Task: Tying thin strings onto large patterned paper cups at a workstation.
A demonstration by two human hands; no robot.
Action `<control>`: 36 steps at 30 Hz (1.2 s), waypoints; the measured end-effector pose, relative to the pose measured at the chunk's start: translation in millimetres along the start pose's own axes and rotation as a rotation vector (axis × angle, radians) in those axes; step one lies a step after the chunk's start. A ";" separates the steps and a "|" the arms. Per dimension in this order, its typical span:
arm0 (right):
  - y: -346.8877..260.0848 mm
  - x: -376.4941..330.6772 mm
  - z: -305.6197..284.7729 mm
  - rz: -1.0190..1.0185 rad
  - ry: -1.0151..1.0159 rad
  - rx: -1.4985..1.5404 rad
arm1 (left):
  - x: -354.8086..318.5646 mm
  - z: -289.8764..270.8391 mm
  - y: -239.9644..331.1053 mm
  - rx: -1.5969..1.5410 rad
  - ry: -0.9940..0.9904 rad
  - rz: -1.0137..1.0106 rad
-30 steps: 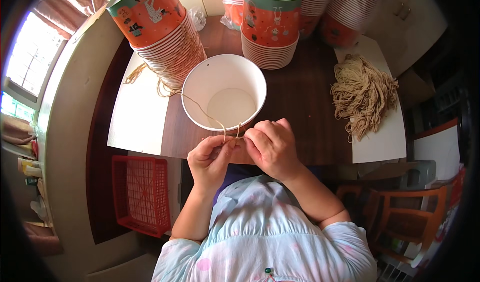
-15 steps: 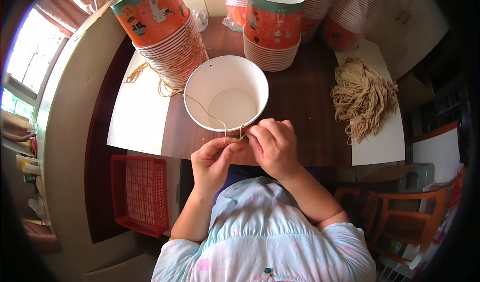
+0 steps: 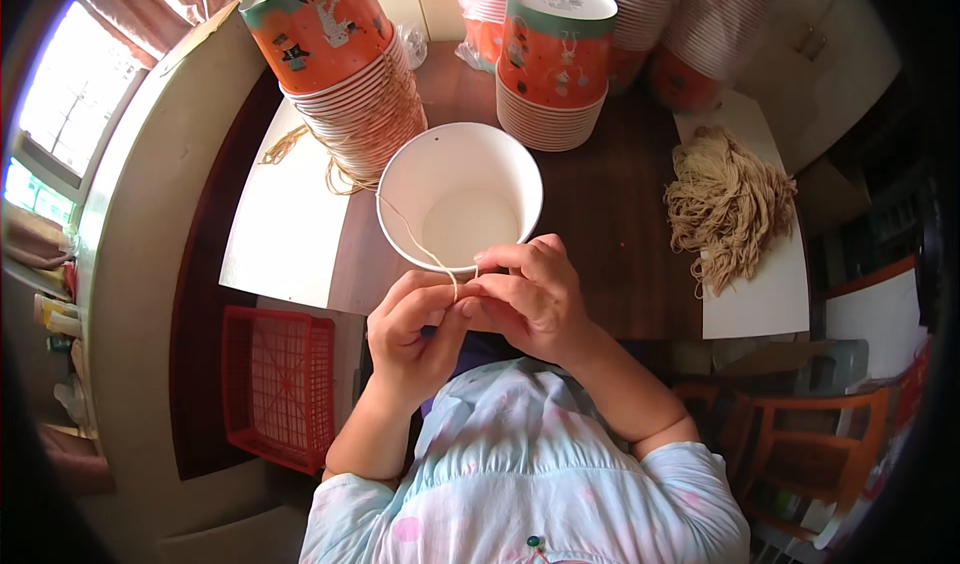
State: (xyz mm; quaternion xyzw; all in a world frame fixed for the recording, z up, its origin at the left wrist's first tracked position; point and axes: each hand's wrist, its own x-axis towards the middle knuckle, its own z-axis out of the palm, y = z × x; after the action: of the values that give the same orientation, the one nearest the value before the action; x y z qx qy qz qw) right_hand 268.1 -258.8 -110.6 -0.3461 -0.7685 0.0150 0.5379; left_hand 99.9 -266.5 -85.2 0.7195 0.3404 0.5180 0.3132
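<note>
A white paper bucket stands open side up at the near edge of the dark wooden table. A thin tan string runs from its far-left rim across the inside to the near rim. My left hand and my right hand meet at that near rim, fingertips pinched together on the string's end. Whether the right hand also touches the bucket rim I cannot tell.
Two stacks of orange printed buckets stand behind, with more stacks at the back. A bundle of tan strings lies on white paper at right. Loose strings lie on white paper at left. A red basket sits below the table.
Both hands stay pinched at the bucket's near rim with only small finger movements on the string. The bucket has not shifted on the table.
</note>
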 end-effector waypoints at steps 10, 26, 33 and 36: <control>3.3 8.5 -9.1 0.095 -0.123 -0.179 | 11.8 -11.3 15.4 -0.175 0.140 0.060; 33.7 10.1 -89.7 -0.065 -0.385 -0.034 | 78.6 -71.5 -32.0 -0.880 0.391 -0.361; 40.1 20.5 -137.1 -0.002 -0.591 -0.018 | 123.2 -86.7 -45.0 -0.793 0.393 -0.351; 25.5 50.6 -147.1 0.076 -0.699 -0.074 | 118.2 -58.4 -29.8 -0.669 0.185 -0.302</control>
State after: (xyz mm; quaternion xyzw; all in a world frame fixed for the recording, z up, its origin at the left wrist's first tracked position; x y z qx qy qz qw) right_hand 395.3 -263.1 -17.5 -0.3678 -0.8927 0.1245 0.2286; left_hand 66.3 -147.4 -30.6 0.4693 0.2815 0.6112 0.5718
